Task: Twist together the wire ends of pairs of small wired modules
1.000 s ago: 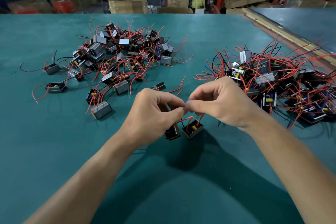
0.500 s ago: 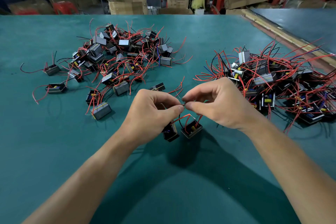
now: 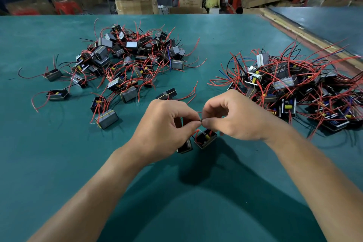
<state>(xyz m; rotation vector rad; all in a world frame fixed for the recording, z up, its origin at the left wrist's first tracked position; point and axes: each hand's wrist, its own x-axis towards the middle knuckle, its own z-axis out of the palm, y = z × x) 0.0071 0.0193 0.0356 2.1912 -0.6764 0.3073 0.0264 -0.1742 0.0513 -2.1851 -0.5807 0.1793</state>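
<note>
Two small black modules hang just above the green table (image 3: 59, 163) under my hands: one (image 3: 205, 139) with a yellow part and red wires, the other (image 3: 185, 147) half hidden behind my left hand. My left hand (image 3: 163, 131) and my right hand (image 3: 235, 118) meet fingertip to fingertip, each pinching the thin wire ends (image 3: 200, 121) between thumb and forefinger. The joint itself is too small to make out.
A pile of loose modules with red and black wires (image 3: 129, 61) lies at the far left. A denser tangled pile (image 3: 290, 88) lies at the right, close to my right hand. Cardboard boxes (image 3: 135, 4) and people stand beyond the table's far edge.
My fingertips have shifted slightly on the wire ends, and the two modules under them have swung a little. The piles have not moved.
</note>
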